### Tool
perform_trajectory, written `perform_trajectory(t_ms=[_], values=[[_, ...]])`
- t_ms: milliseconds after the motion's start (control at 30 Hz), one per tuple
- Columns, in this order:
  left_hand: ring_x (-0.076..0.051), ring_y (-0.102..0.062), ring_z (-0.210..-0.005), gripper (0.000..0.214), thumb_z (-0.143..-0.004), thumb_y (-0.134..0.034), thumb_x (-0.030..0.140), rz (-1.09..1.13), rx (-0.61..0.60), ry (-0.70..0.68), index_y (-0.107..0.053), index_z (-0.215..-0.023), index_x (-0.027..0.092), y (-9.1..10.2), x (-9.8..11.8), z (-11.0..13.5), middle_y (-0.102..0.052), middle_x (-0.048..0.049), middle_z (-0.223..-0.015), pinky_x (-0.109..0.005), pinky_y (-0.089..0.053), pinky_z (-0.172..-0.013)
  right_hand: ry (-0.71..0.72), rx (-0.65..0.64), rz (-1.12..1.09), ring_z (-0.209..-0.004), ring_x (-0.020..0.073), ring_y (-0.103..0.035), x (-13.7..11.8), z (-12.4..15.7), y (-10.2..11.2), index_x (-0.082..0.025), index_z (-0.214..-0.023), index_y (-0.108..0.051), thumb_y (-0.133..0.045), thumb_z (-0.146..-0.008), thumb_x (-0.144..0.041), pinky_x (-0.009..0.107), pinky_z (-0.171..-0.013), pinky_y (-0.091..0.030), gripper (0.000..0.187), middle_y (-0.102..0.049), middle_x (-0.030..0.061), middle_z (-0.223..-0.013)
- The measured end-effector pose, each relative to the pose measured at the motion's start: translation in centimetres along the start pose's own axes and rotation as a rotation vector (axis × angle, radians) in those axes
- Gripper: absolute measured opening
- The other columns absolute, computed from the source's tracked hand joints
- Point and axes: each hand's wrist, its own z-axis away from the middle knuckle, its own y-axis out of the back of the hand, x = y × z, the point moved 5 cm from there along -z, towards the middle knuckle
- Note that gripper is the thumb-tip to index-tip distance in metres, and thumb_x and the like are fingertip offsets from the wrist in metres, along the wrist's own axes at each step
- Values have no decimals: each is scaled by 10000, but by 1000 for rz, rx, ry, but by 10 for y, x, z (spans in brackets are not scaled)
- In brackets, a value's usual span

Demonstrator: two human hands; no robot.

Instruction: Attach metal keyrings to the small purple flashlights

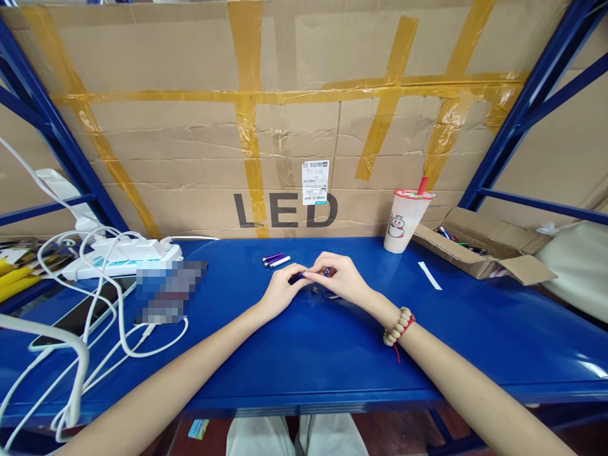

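At the far left, yellow-handled items (19,278) are cut off by the edge, too overlapped to count. White cables (121,304) tangle over the table (256,364), hiding parts of the white power strip (156,251) and of one of two phones, the pale-edged phone (78,316); the second phone (173,291) is blurred into blocks, with a plug at its lower end.

Near the middle lie three slim sticks (274,259), two purple and one pale. Just beside them, the left hand (281,290) pinches one small dark-blue piece (297,277), mostly covered by fingers. The right hand (341,277) has thumb and finger closed together at that piece's end; whether they grip it too, I cannot tell. Beneath the right hand are one small metallic bit (315,289) and a dark looped item (329,294), partly hidden and hard to identify.

Further right stand one cup (406,221) with one red straw (422,185), then one white strip (430,276) lying flat. One open carton (510,261) holds several pen-like things, uncountable behind its walls. A pale bundle (582,266) is cut off at the right edge.
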Motion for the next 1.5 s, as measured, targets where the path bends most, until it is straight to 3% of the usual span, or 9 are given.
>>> perform_trajectory(t_ms=[300,567,833,1133,1500], values=[[-170,-578,-778,176,-804,-565,312,-9,-13,4,-643,-835,157,0,0,0,-652,-35,-829,-254,-423,-708,33,-26,-23,-648,113,-552,2,1,-3,-171,-697,-659,-601,-778,-370,224,-556,-422,223,-603,29,-711],[-162,-575,-767,148,-800,-568,290,-30,-1,7,-639,-824,162,0,-1,-1,-652,-28,-830,-243,-420,-696,39,-82,125,-684,115,-567,5,2,-4,-204,-790,-696,-565,-809,-371,235,-621,-423,213,-624,24,-767],[-161,-573,-769,128,-792,-567,268,-36,-8,15,-633,-823,163,0,-2,0,-647,-25,-825,-242,-424,-694,33,-87,168,-646,98,-557,2,3,-3,-197,-765,-683,-566,-804,-391,216,-599,-402,230,-623,18,-760],[-144,-579,-702,229,-834,-483,365,-7,57,116,-599,-823,169,2,0,-1,-624,-15,-761,-248,-445,-704,-140,127,366,-603,82,-546,6,0,20,-234,-859,-664,-496,-846,-352,199,-545,-360,205,-641,-8,-789],[-114,-517,-608,349,-861,-394,455,20,50,169,-586,-830,166,2,-3,1,-580,-9,-719,-208,-396,-542,-66,-257,578,-732,117,-580,17,3,1,-265,-842,-660,-474,-856,-410,203,-518,-273,237,-654,-10,-815]])
